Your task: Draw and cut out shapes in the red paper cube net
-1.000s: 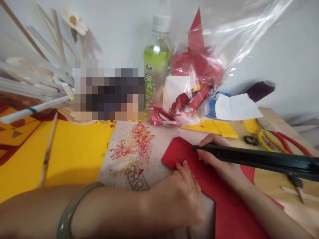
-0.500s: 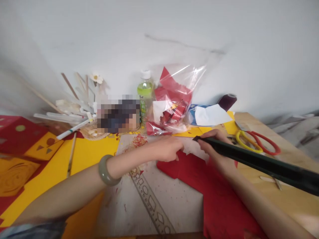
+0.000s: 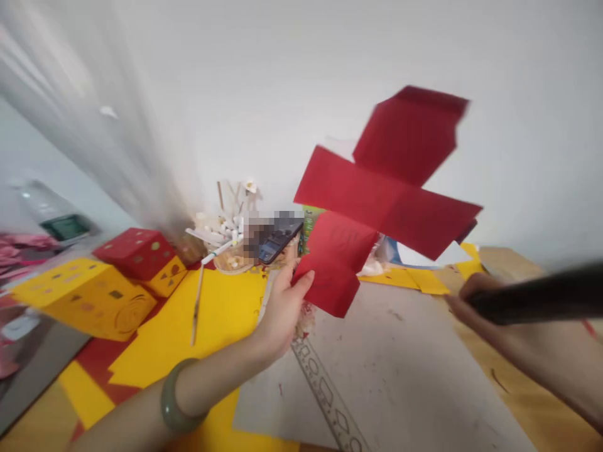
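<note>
L hand point(image 3: 282, 311) pinches red paper point(image 3: 391, 198) by its lowest tab, thumb flat on the near face, other fingers mostly hidden behind. Paper's a flat, matte, cross-shaped cutout w/ folded edges & angled flaps, held up in the air, tilted, spreading up & R from the L hand, b/w both hands but nearer the L; faint curly pencil-like lines on the panel just above the thumb. R hand point(image 3: 494, 320) is closed round a long black tool point(image 3: 546, 295), blurred, so can't tell the exact type; it's apart from the paper. L wrist wears a smooth, rounded, grey-green bangle point(image 3: 181, 395). Under & b/w the hands: pale board point(image 3: 400, 383), flat, specked w/ bits. Clear plastic stencil ruler point(image 3: 325, 392) lies on it, just R of the L wrist, w/ cut-out shapes. L of the L hand: smooth yellow sheets point(image 3: 230, 307), w/ a thin wooden stick point(image 3: 198, 307) on top; further L, yellow box point(image 3: 89, 298) & red box point(image 3: 134, 251), both cube-like card w/ patterned faces. Beyond the L hand: glossy phone point(image 3: 280, 238), propped at a slant. Beyond the R hand: white paper point(image 3: 436, 253), thin, angular.
</note>
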Demonstrator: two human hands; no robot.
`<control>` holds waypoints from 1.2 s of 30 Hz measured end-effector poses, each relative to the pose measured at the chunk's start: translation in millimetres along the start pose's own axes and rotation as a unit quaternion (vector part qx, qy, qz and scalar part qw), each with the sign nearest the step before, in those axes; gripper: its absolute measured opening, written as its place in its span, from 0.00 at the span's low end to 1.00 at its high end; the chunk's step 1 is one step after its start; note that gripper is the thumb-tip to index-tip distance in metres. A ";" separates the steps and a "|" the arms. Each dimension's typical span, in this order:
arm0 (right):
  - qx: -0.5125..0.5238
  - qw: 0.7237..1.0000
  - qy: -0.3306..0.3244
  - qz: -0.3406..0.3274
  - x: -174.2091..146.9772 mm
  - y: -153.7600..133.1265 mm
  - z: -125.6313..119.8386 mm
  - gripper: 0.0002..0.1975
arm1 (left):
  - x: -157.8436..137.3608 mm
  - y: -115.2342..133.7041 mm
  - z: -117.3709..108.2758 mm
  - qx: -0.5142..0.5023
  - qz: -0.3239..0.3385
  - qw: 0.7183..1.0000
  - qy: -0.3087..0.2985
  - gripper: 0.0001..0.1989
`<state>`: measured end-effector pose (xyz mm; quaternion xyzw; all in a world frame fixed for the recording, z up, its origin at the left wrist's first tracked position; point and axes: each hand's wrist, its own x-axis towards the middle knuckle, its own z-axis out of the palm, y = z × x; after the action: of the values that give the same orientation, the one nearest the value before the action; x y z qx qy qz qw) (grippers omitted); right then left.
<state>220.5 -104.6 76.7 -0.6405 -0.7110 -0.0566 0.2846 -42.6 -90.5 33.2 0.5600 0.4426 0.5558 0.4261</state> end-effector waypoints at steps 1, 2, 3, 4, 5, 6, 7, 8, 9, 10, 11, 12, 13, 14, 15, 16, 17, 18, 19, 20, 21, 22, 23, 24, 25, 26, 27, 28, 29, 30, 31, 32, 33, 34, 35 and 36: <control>-0.037 0.999 -0.020 0.001 -0.8 0.8 10.7 0.14 | -1.9 0.8 -1.2 -0.084 -0.025 0.996 0.013 0.20; -0.110 0.992 -0.062 0.016 -1.8 2.0 21.1 0.14 | -3.7 2.2 -2.7 -0.154 -0.046 0.987 0.028 0.23; -0.159 0.981 -0.106 0.018 -3.0 3.8 30.8 0.14 | -5.3 3.9 -4.6 -0.217 -0.064 0.973 0.044 0.25; -0.192 0.970 -0.146 0.017 -4.4 6.4 39.4 0.15 | -6.9 5.8 -6.8 -0.260 -0.077 0.961 0.059 0.28; -0.215 0.961 -0.173 0.015 -5.9 9.9 46.6 0.18 | -8.3 7.6 -9.1 -0.280 -0.084 0.954 0.073 0.29; -0.227 0.954 -0.197 0.010 -7.3 13.9 52.3 0.19 | -9.6 9.2 -11.5 -0.291 -0.089 0.949 0.083 0.30; -0.236 0.948 -0.214 0.007 -8.5 18.1 56.6 0.21 | -10.8 10.3 -13.7 -0.297 -0.092 0.946 0.089 0.30; -0.237 0.944 -0.230 0.000 -9.4 21.6 59.4 0.21 | -12.0 11.0 -15.6 -0.300 -0.094 0.945 0.090 0.30; -0.230 0.944 -0.237 -0.013 -9.8 23.6 60.8 0.20 | -13.1 11.2 -17.2 -0.300 -0.096 0.945 0.089 0.30; -0.221 0.947 -0.234 -0.022 -10.0 23.4 60.9 0.20 | -14.2 10.9 -18.4 -0.299 -0.098 0.945 0.088 0.30; -0.206 0.953 -0.221 -0.029 -10.0 20.1 59.7 0.21 | -15.2 10.3 -19.2 -0.296 -0.099 0.946 0.087 0.29; -0.184 0.962 -0.198 -0.031 -10.0 13.4 57.4 0.23 | -16.2 9.6 -19.6 -0.294 -0.101 0.947 0.085 0.28; -0.153 0.973 -0.170 -0.026 -10.1 3.4 54.5 0.25 | -17.3 8.9 -19.5 -0.290 -0.104 0.948 0.084 0.27; -0.104 0.984 -0.144 -0.019 -10.5 -9.8 51.1 0.26 | -18.3 8.4 -19.0 -0.287 -0.106 0.948 0.082 0.25; -0.027 0.993 -0.118 -0.012 -11.0 -25.1 47.9 0.26 | -19.5 8.1 -18.0 -0.285 -0.107 0.949 0.079 0.24; 0.061 0.992 -0.113 0.000 -11.7 -41.7 45.1 0.24 | -20.9 8.3 -16.6 -0.284 -0.108 0.950 0.077 0.23; 0.152 0.979 -0.134 0.009 -12.4 -58.2 43.3 0.24 | -22.5 8.8 -15.0 -0.285 -0.108 0.950 0.071 0.22; 0.238 0.956 -0.169 0.006 -13.0 -73.5 42.6 0.23 | -24.4 9.7 -13.2 -0.287 -0.109 0.949 0.064 0.22; 0.303 0.930 -0.209 0.002 -13.5 -86.6 43.1 0.23 | -26.4 10.8 -11.5 -0.291 -0.113 0.948 0.055 0.22; 0.351 0.903 -0.246 0.015 -13.9 -96.8 44.5 0.22 | -28.5 12.1 -9.9 -0.295 -0.120 0.947 0.047 0.22; 0.401 0.873 -0.275 0.042 -14.3 -104.0 46.7 0.21 | -30.6 13.3 -8.6 -0.299 -0.129 0.945 0.039 0.22; 0.437 0.847 -0.294 0.070 -14.6 -108.1 49.3 0.21 | -32.6 14.4 -7.7 -0.303 -0.140 0.942 0.032 0.22; 0.462 0.827 -0.307 0.095 -15.1 -109.6 51.7 0.21 | -34.2 15.3 -7.1 -0.307 -0.150 0.939 0.028 0.22; 0.479 0.811 -0.315 0.116 -15.6 -109.1 53.9 0.21 | -35.6 15.8 -6.8 -0.310 -0.158 0.937 0.026 0.22; 0.488 0.801 -0.320 0.130 -16.3 -107.4 55.4 0.21 | -36.7 16.2 -6.7 -0.312 -0.165 0.935 0.025 0.23; 0.494 0.794 -0.324 0.140 -17.1 -105.1 56.2 0.20 | -37.5 16.3 -6.7 -0.313 -0.171 0.934 0.021 0.24; 0.500 0.788 -0.327 0.148 -17.9 -102.6 56.3 0.20 | -38.0 16.3 -6.8 -0.314 -0.176 0.933 0.017 0.25; 0.508 0.781 -0.330 0.154 -18.8 -100.5 55.8 0.19 | -38.5 16.3 -6.7 -0.315 -0.181 0.932 0.012 0.26; 0.514 0.775 -0.331 0.160 -19.6 -98.8 54.9 0.18 | -38.8 16.3 -6.5 -0.316 -0.185 0.930 0.006 0.26; 0.517 0.772 -0.333 0.162 -20.4 -97.6 53.7 0.18 | -39.0 16.4 -6.3 -0.318 -0.190 0.929 -0.002 0.27; 0.517 0.770 -0.335 0.163 -21.1 -96.8 52.4 0.18 | -39.2 16.6 -6.0 -0.320 -0.195 0.927 -0.008 0.27; 0.516 0.770 -0.338 0.163 -21.7 -96.1 51.3 0.18 | -39.4 16.7 -5.7 -0.321 -0.201 0.926 -0.012 0.27; 0.514 0.771 -0.340 0.162 -22.2 -95.5 50.4 0.18 | -39.7 16.5 -5.5 -0.320 -0.209 0.924 -0.015 0.28; 0.511 0.772 -0.342 0.159 -22.6 -94.6 50.1 0.19 | -40.0 15.9 -5.4 -0.316 -0.217 0.923 -0.018 0.28; 0.508 0.774 -0.346 0.152 -22.8 -93.3 50.3 0.19 | -40.4 14.6 -5.4 -0.309 -0.223 0.924 -0.021 0.28; 0.503 0.776 -0.353 0.141 -22.9 -91.5 51.4 0.19 | -40.7 12.4 -5.6 -0.293 -0.223 0.929 -0.026 0.27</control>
<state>117.5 -117.7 49.0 -0.4743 -0.5909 0.5796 0.2998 -47.5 -133.1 35.2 0.3115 0.3618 0.5366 0.6958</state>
